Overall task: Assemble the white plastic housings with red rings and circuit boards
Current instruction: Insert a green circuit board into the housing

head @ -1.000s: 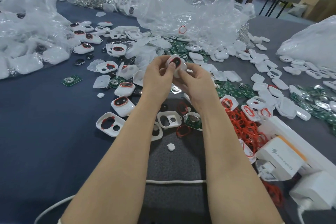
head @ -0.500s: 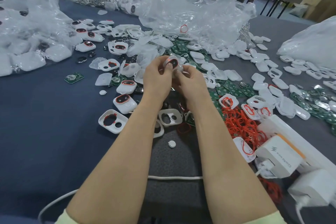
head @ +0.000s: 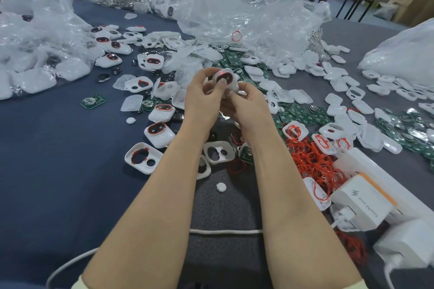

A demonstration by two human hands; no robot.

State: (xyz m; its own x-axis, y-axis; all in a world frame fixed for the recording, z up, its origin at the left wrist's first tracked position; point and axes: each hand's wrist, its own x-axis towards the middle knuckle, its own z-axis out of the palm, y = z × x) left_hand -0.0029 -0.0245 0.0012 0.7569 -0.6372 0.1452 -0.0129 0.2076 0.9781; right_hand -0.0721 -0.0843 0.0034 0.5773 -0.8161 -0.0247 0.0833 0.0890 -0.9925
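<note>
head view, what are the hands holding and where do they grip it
One red-ringed white housing: the left hand pinches its left edge, the right hand grips its lower right side.

Single view — wide-angle camera worn on the head, facing forward and down over the dark blue cloth-covered counter (head: 58, 171). Both forearms run in from the bottom edge. The left hand (head: 202, 98) and right hand (head: 249, 108) sit close, near frame centre, around a white plastic housing with a red ring (head: 225, 77). Crumpled clear plastic bags (head: 246, 14) fill the top — far side.
</note>
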